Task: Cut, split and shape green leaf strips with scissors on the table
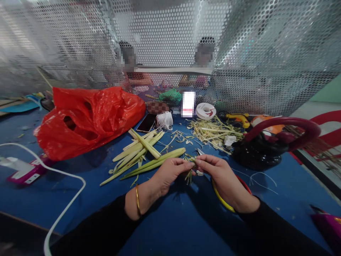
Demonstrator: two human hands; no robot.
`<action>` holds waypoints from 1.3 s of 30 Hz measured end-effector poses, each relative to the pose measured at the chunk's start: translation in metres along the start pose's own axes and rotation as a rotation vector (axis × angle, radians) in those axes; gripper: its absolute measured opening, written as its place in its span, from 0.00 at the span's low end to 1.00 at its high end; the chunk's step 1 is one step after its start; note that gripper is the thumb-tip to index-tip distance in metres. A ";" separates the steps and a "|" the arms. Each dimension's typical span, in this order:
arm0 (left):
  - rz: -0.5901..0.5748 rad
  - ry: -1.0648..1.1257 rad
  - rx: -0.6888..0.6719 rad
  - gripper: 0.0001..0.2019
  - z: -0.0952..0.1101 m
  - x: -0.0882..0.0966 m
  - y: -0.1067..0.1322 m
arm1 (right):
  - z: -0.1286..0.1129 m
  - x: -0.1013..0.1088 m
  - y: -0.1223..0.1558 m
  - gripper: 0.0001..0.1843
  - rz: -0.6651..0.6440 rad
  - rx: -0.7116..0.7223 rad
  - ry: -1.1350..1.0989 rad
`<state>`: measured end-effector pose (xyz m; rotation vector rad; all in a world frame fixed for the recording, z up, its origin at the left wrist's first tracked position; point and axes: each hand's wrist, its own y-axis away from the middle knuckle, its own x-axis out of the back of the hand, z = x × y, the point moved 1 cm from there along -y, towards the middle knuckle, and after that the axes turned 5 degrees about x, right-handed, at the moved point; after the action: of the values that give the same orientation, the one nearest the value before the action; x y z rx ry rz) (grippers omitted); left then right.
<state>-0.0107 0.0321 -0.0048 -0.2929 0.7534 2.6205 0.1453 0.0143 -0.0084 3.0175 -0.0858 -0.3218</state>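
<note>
Over the blue table, my left hand [174, 171] pinches a small bunch of thin green plant strips [189, 176], whose loose ends hang below the fingers. My right hand [217, 174] is closed at the upper end of the same bunch, fingertips close to the left ones. Under my right hand lies a pair of scissors with red and yellow handles [222, 197]; their metal tip shows just beyond the fingers. Long pale-green leaf pieces [157, 161] lie to the left of my hands. Exactly how the fingertips grip the strips is partly hidden.
A red plastic bag [90, 121] fills the back left, beside a phone [146, 122] and a white thread spool [164, 120]. Plant scraps [213, 129] and a black kettle-like object with a dark red handle [258, 153] stand right. A white cable [80, 192] crosses the left. Two people sit behind the perforated screen [170, 32].
</note>
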 end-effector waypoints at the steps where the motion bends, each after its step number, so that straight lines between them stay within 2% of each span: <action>1: 0.009 0.010 -0.002 0.10 -0.001 0.001 -0.001 | 0.000 0.001 0.000 0.12 0.009 0.001 0.006; 5: -0.012 0.165 -0.028 0.10 -0.004 0.001 -0.004 | 0.001 0.000 -0.001 0.11 0.041 0.050 0.042; 9: -0.148 0.439 0.089 0.15 -0.006 -0.001 -0.007 | 0.003 -0.003 -0.001 0.11 0.045 0.080 0.064; 12: -0.218 0.581 0.151 0.22 -0.005 -0.001 -0.007 | 0.002 0.000 -0.004 0.15 0.143 0.127 0.090; 16: -0.287 0.721 0.047 0.31 0.004 0.005 -0.007 | 0.002 0.010 -0.011 0.23 0.366 0.139 0.023; 18: -0.324 0.783 -0.039 0.38 0.010 0.011 -0.009 | 0.004 0.014 -0.015 0.25 0.398 0.083 -0.032; 22: -0.342 0.826 -0.147 0.46 0.020 0.026 -0.016 | 0.007 0.014 -0.016 0.26 0.370 0.054 -0.048; 27: -0.346 0.819 -0.227 0.47 0.029 0.039 -0.019 | 0.008 0.013 -0.014 0.27 0.324 0.030 -0.035; 39: -0.391 0.806 -0.233 0.45 0.030 0.035 -0.012 | 0.010 0.013 -0.015 0.23 0.316 0.046 -0.007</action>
<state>-0.0396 0.0688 0.0043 -1.4552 0.5287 2.1655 0.1569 0.0273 -0.0221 2.9806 -0.5692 -0.3019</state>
